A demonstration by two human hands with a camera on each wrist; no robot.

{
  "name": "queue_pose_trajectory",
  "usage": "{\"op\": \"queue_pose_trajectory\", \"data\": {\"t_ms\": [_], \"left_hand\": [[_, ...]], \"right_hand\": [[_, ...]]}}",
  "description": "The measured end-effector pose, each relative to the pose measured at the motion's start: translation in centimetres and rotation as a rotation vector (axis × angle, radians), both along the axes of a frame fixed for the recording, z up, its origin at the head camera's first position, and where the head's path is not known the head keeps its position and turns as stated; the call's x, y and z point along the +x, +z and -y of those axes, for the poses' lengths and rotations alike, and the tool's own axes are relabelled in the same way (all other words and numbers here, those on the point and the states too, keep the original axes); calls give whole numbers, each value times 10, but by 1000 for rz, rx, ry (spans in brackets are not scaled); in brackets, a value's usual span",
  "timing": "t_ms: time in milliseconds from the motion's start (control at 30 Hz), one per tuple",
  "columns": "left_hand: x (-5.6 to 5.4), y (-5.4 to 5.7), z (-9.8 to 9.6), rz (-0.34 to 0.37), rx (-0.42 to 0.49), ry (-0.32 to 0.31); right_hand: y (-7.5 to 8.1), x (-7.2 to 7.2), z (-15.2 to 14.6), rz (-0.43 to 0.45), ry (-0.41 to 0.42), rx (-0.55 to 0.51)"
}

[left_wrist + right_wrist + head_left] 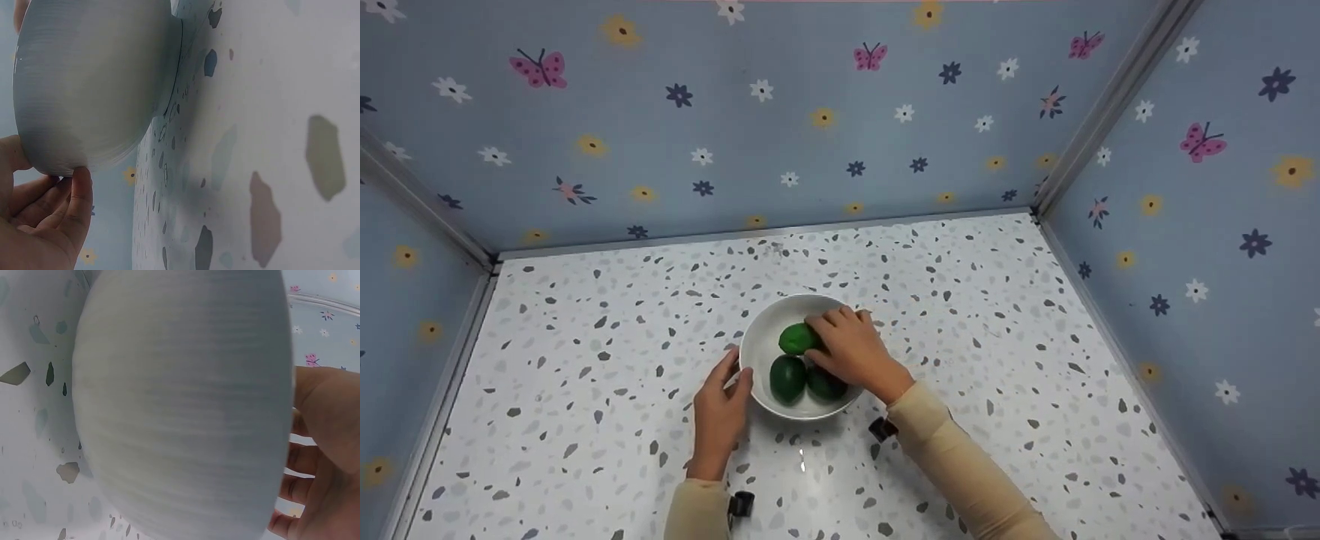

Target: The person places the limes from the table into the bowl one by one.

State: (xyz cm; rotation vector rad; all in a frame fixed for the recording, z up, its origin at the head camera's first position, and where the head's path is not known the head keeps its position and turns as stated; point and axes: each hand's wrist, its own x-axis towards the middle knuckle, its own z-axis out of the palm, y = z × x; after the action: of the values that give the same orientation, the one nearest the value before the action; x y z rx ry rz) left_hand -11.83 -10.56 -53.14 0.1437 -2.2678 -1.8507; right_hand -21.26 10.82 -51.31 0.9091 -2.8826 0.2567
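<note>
A white bowl (761,337) stands on the speckled table. In it lie a bright green lime (796,340) and two dark green avocados, one on the left (787,379) and one on the right (826,384), partly under the right hand. My right hand (851,349) reaches over the bowl's right side, its thumb and forefinger around the lime's right end; what lies under the palm is hidden. At the left rim, my left hand (720,416) holds the bowl between thumb and fingers. The left wrist view shows its fingertips (81,177) against the outer wall.
The white table (585,360) has grey flecks. Blue panels with flowers and butterflies rise behind (780,90) and at the right side (1177,225), with another on the left. A small black device sits at each wrist (741,504).
</note>
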Motion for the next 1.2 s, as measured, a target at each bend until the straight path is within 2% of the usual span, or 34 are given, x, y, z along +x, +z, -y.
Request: {"op": "queue_pose_trajectory", "data": {"t_ms": [367, 667, 967, 1200], "left_hand": [[0, 0, 1, 11, 13, -8], [1, -1, 2, -38, -11, 1], [-1, -1, 0, -10, -6, -11], [-12, -36, 6, -10, -1, 12]], "right_hand": [[-2, 1, 7, 16, -4, 9], [-4, 5, -2, -69, 22, -18], [2, 10, -20, -96, 13, -82], [7, 18, -42, -165, 9, -160]]}}
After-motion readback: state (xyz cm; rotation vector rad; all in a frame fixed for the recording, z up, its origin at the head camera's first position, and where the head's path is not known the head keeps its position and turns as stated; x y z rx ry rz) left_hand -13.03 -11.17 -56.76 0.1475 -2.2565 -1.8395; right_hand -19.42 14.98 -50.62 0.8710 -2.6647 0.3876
